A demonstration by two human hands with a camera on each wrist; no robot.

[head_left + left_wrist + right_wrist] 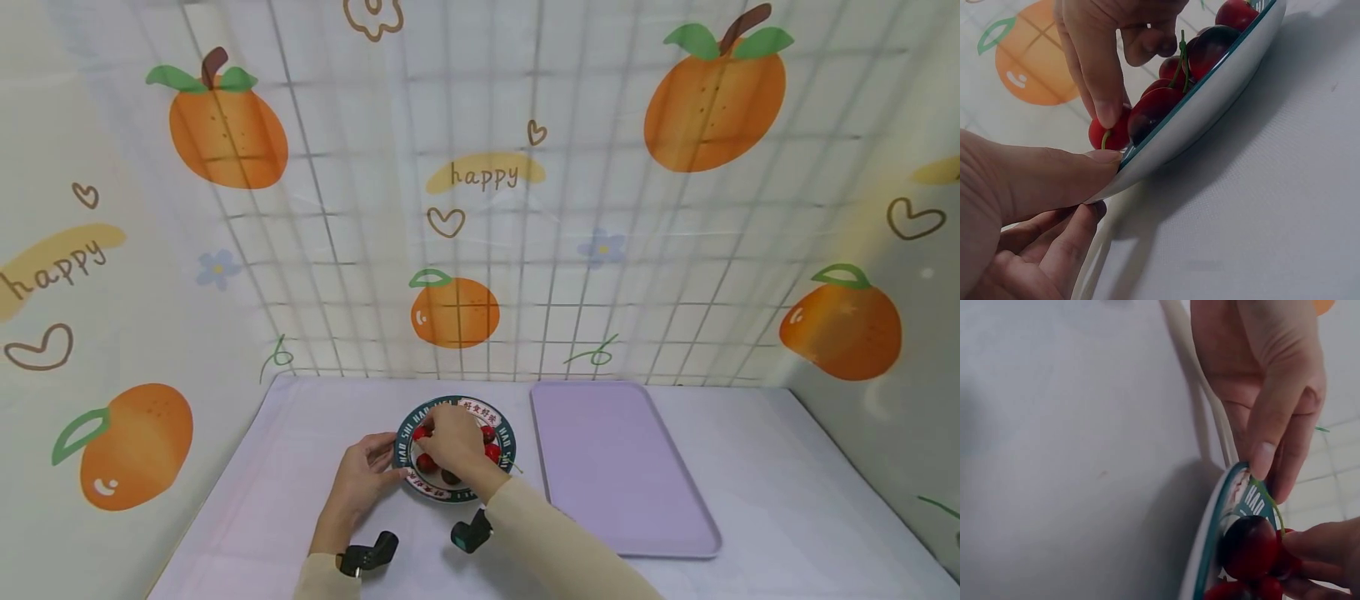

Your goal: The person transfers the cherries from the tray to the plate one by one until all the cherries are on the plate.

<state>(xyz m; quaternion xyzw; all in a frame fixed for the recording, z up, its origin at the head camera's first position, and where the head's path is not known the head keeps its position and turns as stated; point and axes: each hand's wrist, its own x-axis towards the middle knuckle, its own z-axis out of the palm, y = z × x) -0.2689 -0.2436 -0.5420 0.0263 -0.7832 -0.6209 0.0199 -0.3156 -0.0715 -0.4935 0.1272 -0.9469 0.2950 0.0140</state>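
A plate (402, 433) with a dark green lettered rim holds several red and dark cherries (427, 463), some with green stems. My left hand (362, 479) grips the plate's left edge, its thumb (1054, 178) on the rim and other fingers below it. Reaching over the plate from the right, my right hand (456, 437) has its fingertips on a bright red cherry (1109, 132) at the left side. In the right wrist view, thumb and fingers pinch this cherry (1286, 557), whose green stem curves towards the left hand. The right hand hides part of the plate's middle in the head view.
A flat lilac tray (622, 467) lies to the right of the plate on the white-covered table (300, 433). Behind stands a white curtain (360, 250) printed with oranges, over a wire grid. Black cameras (367, 554) sit on both wrists.
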